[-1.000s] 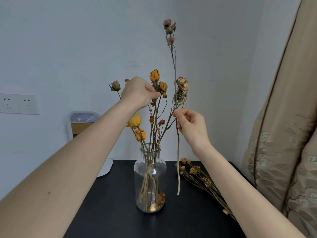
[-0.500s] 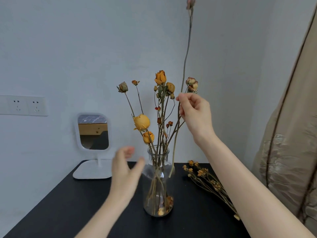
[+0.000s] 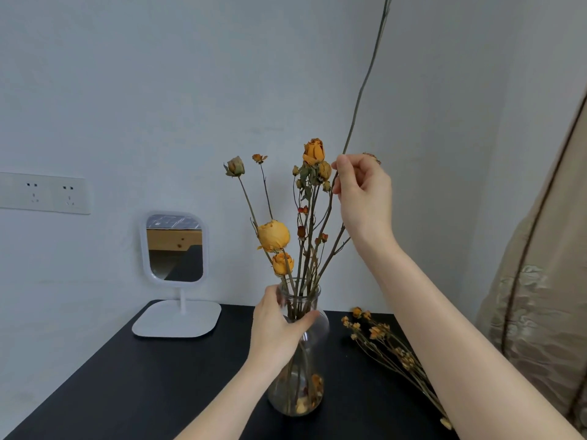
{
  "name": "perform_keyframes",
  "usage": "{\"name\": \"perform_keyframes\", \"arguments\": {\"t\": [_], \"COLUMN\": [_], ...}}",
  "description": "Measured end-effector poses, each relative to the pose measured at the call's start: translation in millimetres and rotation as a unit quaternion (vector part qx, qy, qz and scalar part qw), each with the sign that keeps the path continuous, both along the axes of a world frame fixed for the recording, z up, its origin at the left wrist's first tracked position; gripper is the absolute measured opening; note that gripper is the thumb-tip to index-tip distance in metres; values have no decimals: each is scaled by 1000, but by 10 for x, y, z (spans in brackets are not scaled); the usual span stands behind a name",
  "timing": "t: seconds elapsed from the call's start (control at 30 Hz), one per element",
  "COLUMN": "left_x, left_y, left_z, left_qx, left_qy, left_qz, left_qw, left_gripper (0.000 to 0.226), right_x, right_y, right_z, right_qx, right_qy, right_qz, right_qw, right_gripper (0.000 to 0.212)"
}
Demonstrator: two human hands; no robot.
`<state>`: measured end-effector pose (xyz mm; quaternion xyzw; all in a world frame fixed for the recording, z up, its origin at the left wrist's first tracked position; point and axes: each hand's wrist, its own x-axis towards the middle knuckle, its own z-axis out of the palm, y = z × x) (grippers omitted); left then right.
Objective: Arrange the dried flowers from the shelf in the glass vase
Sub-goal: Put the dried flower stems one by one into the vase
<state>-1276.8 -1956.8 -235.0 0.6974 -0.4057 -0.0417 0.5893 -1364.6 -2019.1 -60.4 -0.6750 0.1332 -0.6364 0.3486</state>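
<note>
A clear glass vase [image 3: 309,385] stands on the black table [image 3: 158,385], holding several dried orange and yellow roses [image 3: 273,235]. My left hand [image 3: 278,328] grips the vase's neck, thumb on the right side. My right hand [image 3: 363,193] is raised above the vase and pinches a long thin stem [image 3: 365,81] between thumb and fingers. That stem runs up past the top of the frame, so its flower head is hidden; its lower end runs down among the stems in the vase. A loose bundle of small dried orange flowers [image 3: 386,341] lies on the table to the vase's right.
A small white standing mirror [image 3: 174,246] sits at the table's back left corner. White wall sockets [image 3: 47,192] are on the left wall. A beige curtain [image 3: 540,281] hangs at the right edge, close to my right forearm.
My left hand dropped from the flower heads and took hold of the vase's neck. My right hand rose with the long stem, bringing its lower end from beside the vase in among the stems.
</note>
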Motion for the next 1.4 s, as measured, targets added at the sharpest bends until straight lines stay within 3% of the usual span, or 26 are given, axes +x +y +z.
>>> {"name": "perform_keyframes", "arguments": {"t": [0.3, 0.67, 0.8, 0.9, 1.0, 1.4], "left_x": [-88, -183, -128, -14, 70, 49], "left_y": [-143, -297, -288, -217, -109, -71], "left_z": [5, 44, 35, 11, 18, 60], "left_qx": [36, 118, 121, 64, 30, 1], "left_qy": [-17, -50, -11, 32, 93, 61], "left_qz": [141, 224, 161, 36, -80, -41], "left_qw": [989, 966, 979, 997, 992, 997], "left_gripper": [65, 77, 79, 60, 50, 53], "right_x": [19, -102, -150, -166, -149, -141], "right_y": [-48, -135, -170, -169, -173, -213], "right_z": [-278, -616, -622, -589, -602, -984], "right_qx": [-23, 13, 18, 2, -10, 25], "right_qy": [60, 92, 85, 79, 110, 235], "right_qz": [-21, -49, -53, -52, -55, -48], "right_qw": [998, 994, 995, 995, 992, 970], "right_gripper": [16, 14, 13, 13, 12, 21]}}
